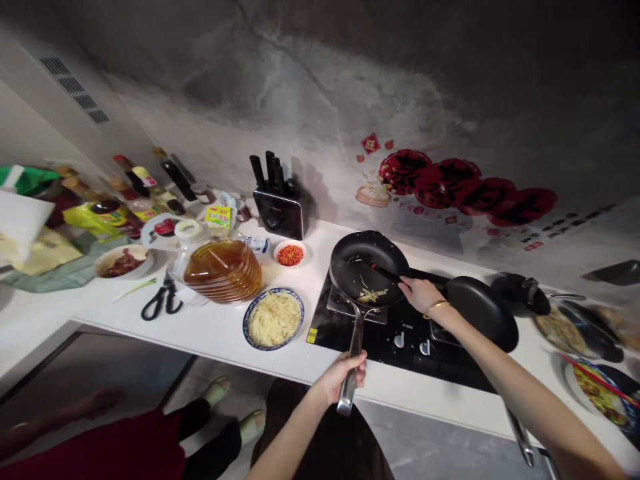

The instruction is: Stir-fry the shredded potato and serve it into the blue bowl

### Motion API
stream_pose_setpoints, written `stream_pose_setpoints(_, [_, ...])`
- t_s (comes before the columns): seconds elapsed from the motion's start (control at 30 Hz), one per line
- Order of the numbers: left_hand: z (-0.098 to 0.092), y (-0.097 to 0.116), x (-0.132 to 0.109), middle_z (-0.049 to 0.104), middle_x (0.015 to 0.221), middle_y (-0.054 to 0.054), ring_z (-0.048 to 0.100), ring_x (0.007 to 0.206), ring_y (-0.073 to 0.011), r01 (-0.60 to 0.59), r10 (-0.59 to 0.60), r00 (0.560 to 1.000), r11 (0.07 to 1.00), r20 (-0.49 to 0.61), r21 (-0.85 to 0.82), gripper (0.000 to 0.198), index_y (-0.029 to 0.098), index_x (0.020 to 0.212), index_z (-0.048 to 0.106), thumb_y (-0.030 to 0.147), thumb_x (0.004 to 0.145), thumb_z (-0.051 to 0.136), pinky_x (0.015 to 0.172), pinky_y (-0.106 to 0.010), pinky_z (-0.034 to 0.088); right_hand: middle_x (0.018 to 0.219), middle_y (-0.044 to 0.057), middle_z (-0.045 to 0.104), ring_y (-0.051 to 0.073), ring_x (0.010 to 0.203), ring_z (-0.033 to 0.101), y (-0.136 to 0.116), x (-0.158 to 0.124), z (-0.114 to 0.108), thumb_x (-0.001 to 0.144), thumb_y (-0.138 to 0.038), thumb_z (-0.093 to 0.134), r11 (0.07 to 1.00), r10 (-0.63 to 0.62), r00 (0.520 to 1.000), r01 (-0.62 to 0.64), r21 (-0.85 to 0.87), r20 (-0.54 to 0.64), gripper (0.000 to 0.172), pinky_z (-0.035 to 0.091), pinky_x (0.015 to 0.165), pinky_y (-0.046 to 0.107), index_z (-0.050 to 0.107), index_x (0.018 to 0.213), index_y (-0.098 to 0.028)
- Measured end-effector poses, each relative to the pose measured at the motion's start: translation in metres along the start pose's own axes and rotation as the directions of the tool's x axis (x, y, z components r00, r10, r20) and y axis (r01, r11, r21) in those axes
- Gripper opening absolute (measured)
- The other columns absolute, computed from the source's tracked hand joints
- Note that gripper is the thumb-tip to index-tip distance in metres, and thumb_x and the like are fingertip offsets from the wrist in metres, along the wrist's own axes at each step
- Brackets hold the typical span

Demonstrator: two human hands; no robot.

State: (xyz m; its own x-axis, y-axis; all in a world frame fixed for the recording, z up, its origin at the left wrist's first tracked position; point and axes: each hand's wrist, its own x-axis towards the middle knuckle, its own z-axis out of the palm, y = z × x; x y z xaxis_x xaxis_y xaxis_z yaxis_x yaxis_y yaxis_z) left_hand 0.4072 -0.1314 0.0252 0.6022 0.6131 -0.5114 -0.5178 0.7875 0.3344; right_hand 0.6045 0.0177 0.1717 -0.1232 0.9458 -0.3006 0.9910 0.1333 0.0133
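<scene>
My left hand (341,379) is wrapped round the metal handle of a black frying pan (345,267), which is tilted over the left burner of the stove. A few pale shreds (373,292) lie inside the pan, near its right side. My right hand (421,295) grips the black handle of a spatula (385,271), whose dark head reaches into the pan and is hard to make out against it. Left of the stove stands a blue-rimmed plate (246,327) heaped with pale shredded food (274,319). Behind it sits a small white bowl of chopped red chili (290,254).
A second black pan (480,313) rests on the right burner of the black stove (330,333). On the left are an oil jug (225,270), scissors (163,300), a bowl of meat (123,262) and several bottles. A knife block (279,212) stands by the wall. Another person's hand (103,402) shows at lower left.
</scene>
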Motion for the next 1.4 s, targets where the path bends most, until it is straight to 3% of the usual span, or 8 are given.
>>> stream_pose_setpoints(0.13, [0.001, 0.001, 0.002, 0.028, 0.05, 0.012, 0.018, 0.037, 0.0, 0.025, -0.025, 0.999, 1.0, 0.024, 0.0, 0.046, 0.019, 0.062, 0.035, 0.044, 0.07, 0.073, 0.036, -0.018, 0.008, 0.107, 0.014, 0.07, 0.025, 0.1, 0.065, -0.005, 0.0, 0.021, 0.094, -0.031, 0.035, 1.0, 0.014, 0.999, -0.014, -0.003, 0.053, 0.042, 0.049, 0.085, 0.034, 0.057, 0.126, -0.016])
stream_pose_setpoints(0.37, [0.002, 0.0, 0.001, 0.028, 0.051, 0.012, 0.019, 0.037, 0.0001, 0.025, -0.025, 1.0, 1.0, 0.017, 0.0, 0.049, 0.02, 0.065, 0.033, 0.047, 0.067, 0.074, 0.037, -0.018, 0.008, 0.098, 0.012, 0.072, 0.029, 0.089, 0.068, 0.046, -0.087, 0.003, 0.092, -0.038, 0.034, 0.997, -0.011, 0.986, 0.024, -0.076, 0.166, 0.044, 0.051, 0.078, 0.039, 0.061, 0.123, -0.02])
stream_pose_setpoints(0.57, [0.0, -0.004, 0.004, 0.028, 0.049, 0.013, 0.019, 0.037, -0.0002, 0.009, -0.008, 1.0, 1.0, -0.023, 0.029, 0.052, 0.022, 0.066, 0.03, 0.049, 0.066, 0.074, 0.036, -0.018, 0.008, 0.108, 0.011, 0.07, 0.026, 0.098, 0.066, 0.04, -0.014, 0.001, 0.094, -0.037, 0.033, 1.0, 0.007, 0.998, -0.008, -0.015, -0.063, 0.045, 0.049, 0.088, 0.035, 0.057, 0.127, -0.018])
stream_pose_setpoints(0.7, [-0.001, -0.008, 0.006, 0.03, 0.049, 0.014, 0.019, 0.036, -0.0006, 0.001, 0.002, 0.997, 0.999, -0.072, 0.043, 0.051, 0.023, 0.073, 0.032, 0.048, 0.065, 0.075, 0.035, -0.017, 0.008, 0.109, 0.014, 0.069, 0.027, 0.1, 0.065, 0.026, 0.023, 0.022, 0.095, -0.035, 0.029, 0.992, 0.119, 0.993, -0.12, -0.048, -0.027, 0.048, 0.049, 0.086, 0.038, 0.048, 0.135, -0.016])
stream_pose_setpoints(0.9, [-0.01, -0.024, 0.013, 0.03, 0.048, 0.015, 0.02, 0.035, -0.001, 0.014, -0.007, 0.995, 0.997, -0.1, 0.074, 0.053, 0.025, 0.084, 0.037, 0.05, 0.061, 0.077, 0.034, -0.015, 0.009, 0.106, 0.018, 0.069, 0.029, 0.098, 0.066, 0.058, -0.047, 0.046, 0.094, -0.036, 0.028, 0.976, 0.212, 0.971, -0.216, 0.027, 0.108, 0.049, 0.05, 0.083, 0.04, 0.053, 0.13, -0.013])
stream_pose_setpoints(1.07, [-0.016, -0.039, 0.017, 0.031, 0.046, 0.015, 0.019, 0.033, -0.0013, -0.005, 0.013, 0.997, 0.993, -0.073, 0.118, 0.054, 0.025, 0.086, 0.037, 0.056, 0.061, 0.075, 0.033, -0.015, 0.011, 0.106, 0.008, 0.071, 0.025, 0.098, 0.066, 0.101, -0.103, 0.028, 0.089, -0.043, 0.037, 0.968, 0.06, 0.992, -0.085, 0.234, 0.111, 0.044, 0.051, 0.087, 0.036, 0.067, 0.112, -0.021])
stream_pose_setpoints(1.23, [-0.017, -0.037, 0.005, 0.029, 0.044, 0.016, 0.019, 0.033, -0.0021, -0.099, 0.115, 0.991, 0.972, -0.066, 0.214, 0.051, 0.025, 0.088, 0.037, 0.056, 0.065, 0.071, 0.032, -0.014, 0.013, 0.109, 0.005, 0.07, 0.023, 0.101, 0.065, 0.117, -0.104, 0.022, 0.089, -0.051, 0.037, 0.942, -0.022, 0.997, 0.046, 0.333, -0.077, 0.049, 0.05, 0.09, 0.034, 0.064, 0.117, -0.022])
stream_pose_setpoints(1.4, [-0.021, -0.032, -0.016, 0.028, 0.043, 0.016, 0.02, 0.032, -0.0025, -0.214, 0.27, 0.957, 0.904, -0.109, 0.369, 0.046, 0.025, 0.084, 0.035, 0.057, 0.071, 0.065, 0.031, -0.014, 0.016, 0.095, 0.01, 0.073, 0.026, 0.084, 0.069, 0.093, -0.082, 0.03, 0.091, -0.044, 0.031, 0.966, -0.008, 0.991, 0.042, 0.256, -0.135, 0.053, 0.054, 0.079, 0.038, 0.057, 0.127, -0.016])
